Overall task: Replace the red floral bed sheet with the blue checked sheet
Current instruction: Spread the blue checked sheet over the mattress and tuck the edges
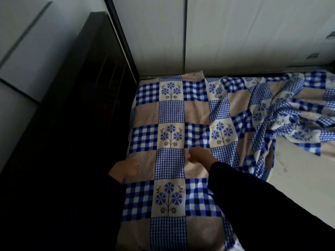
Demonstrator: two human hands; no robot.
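The blue checked sheet point(171, 113), patched with blue flower squares and beige squares, lies spread over the left part of the bed. Its right part is bunched in folds point(282, 113) toward the far right. My left hand point(125, 169) rests flat on the sheet at the bed's left edge, beside the dark board. My right hand point(198, 155) sits on the sheet near the middle with its fingers curled, seemingly pinching the cloth. Both arms wear dark sleeves. No red floral sheet is in view.
A dark wooden bed board point(76, 109) runs along the left side. White panelled walls point(235, 33) stand behind the bed. Bare white mattress point(297, 174) shows at the right, beyond the bunched cloth.
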